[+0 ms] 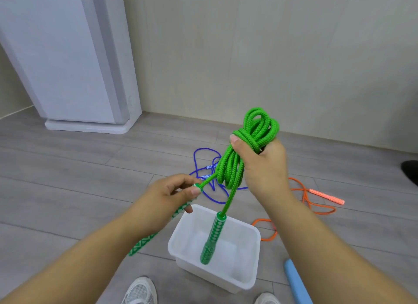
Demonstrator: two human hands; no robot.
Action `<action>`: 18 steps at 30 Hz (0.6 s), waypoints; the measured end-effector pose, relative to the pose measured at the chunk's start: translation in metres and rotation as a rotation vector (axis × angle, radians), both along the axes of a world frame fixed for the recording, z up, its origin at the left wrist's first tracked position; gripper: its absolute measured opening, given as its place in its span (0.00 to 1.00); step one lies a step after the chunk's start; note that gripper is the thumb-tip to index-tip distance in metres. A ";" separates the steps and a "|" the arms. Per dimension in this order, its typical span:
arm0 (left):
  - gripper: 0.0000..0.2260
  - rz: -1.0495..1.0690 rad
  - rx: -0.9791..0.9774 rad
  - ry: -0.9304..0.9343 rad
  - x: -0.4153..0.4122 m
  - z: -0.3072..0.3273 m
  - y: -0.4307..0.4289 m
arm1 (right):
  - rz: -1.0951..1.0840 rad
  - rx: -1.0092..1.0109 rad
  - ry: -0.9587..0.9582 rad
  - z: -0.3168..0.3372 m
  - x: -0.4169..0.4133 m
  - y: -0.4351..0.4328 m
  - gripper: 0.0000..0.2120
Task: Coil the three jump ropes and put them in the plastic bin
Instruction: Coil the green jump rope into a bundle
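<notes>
Green jump rope [255, 131] is up in the air between both hands, above the plastic bin [210, 276], not inside it. The right hand [264, 165] grips the bundled coils, fingers wrapped round them and the thumb pressed along the side. Loops stick up above the fist and more strands hang below it. The left hand [167, 197] has its fingers curled round the top of one patterned green-and-white handle [181, 209], pinching it near where the cord enters, and the handle's other end slants down past the wrist. The second handle [212, 238] dangles on a single strand from the bundle and hangs upright over the bin's opening. Whether its lower end touches the bin's bottom cannot be told.

The white bin stands on the grey plank floor [67, 168], close to the near edge, between two white shoes [140, 291]. The blue jump rope [203, 149] lies loose and uncoiled on the floor beyond the bin, partly hidden behind the green strands. The orange jump rope [305, 197] sprawls to the right of the bin, its pale orange handle [328, 196] lying flat further right. A light-blue tube [296, 281] lies at the near edge, just right of the bin. A white appliance [67, 66] stands in the floor's far left corner, against the wall [271, 54].
</notes>
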State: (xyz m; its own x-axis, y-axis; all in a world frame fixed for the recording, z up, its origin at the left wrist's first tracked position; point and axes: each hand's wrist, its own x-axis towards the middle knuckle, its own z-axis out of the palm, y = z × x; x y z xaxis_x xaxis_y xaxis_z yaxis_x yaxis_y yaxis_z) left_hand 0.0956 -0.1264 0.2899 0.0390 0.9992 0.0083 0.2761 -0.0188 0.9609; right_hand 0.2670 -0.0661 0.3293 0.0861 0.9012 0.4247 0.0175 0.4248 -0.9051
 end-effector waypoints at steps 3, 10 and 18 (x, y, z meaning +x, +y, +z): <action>0.04 0.015 0.025 0.112 0.002 -0.005 -0.002 | 0.014 -0.037 0.000 -0.006 -0.006 -0.003 0.06; 0.04 0.044 -0.002 0.060 0.005 0.005 -0.001 | 0.217 -0.149 -0.066 -0.009 -0.004 -0.004 0.11; 0.24 0.058 0.067 -0.145 0.014 0.036 0.010 | 0.478 -0.178 -0.417 -0.018 -0.003 -0.005 0.24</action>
State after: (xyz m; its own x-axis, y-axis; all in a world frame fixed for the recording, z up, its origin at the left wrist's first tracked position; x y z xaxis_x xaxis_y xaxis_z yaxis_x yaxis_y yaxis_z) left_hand 0.1099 -0.1162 0.3256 -0.0250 0.9968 0.0759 0.1369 -0.0718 0.9880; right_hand 0.2641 -0.0715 0.3118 -0.4809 0.8587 0.1769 0.2281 0.3173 -0.9205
